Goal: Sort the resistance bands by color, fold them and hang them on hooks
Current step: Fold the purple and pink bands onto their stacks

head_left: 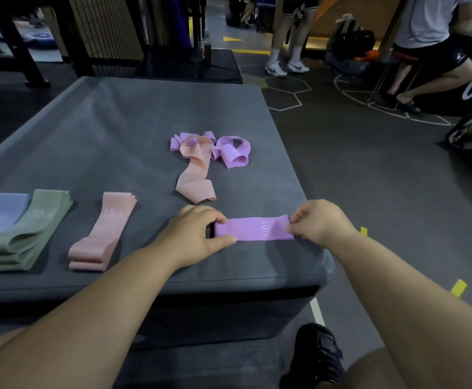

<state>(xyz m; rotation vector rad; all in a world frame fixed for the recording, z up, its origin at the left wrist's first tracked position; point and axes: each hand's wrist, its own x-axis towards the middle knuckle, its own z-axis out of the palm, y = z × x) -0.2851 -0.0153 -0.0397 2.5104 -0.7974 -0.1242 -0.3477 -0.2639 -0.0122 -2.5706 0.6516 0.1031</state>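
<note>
Holding: you have the purple band (254,228) by both ends; it lies flat on the gray mat (117,122), near the front right corner, with "10 LB" printed on top.
Left hand: your left hand (198,234) pinches the band's left end, fingers curled over the top and thumb stretched along the near edge.
Right hand: your right hand (318,223) pinches the right end between thumb and curled fingers.
Loose pink band: the loose pink band (195,175) lies twisted just behind your left hand, running back toward the middle of the mat.
Purple heap: the purple heap (233,151) sits crumpled at the far end of that pink band, touching it; how many bands are in it you cannot tell.
Pink stack: the pink stack (103,234) lies folded to the left of your left arm, marked "15 LB".
Green stack: the green stack (30,234) lies folded further left, marked "30".
Blue band: the blue band (3,211) lies at the left edge, partly under the green one.
Floor: your black shoe (317,355) shows below the mat's corner; yellow tape (458,287) lies to the right.
Background: a bottle (206,49) stands on a dark platform beyond the mat; other people's legs show at upper right.
</note>
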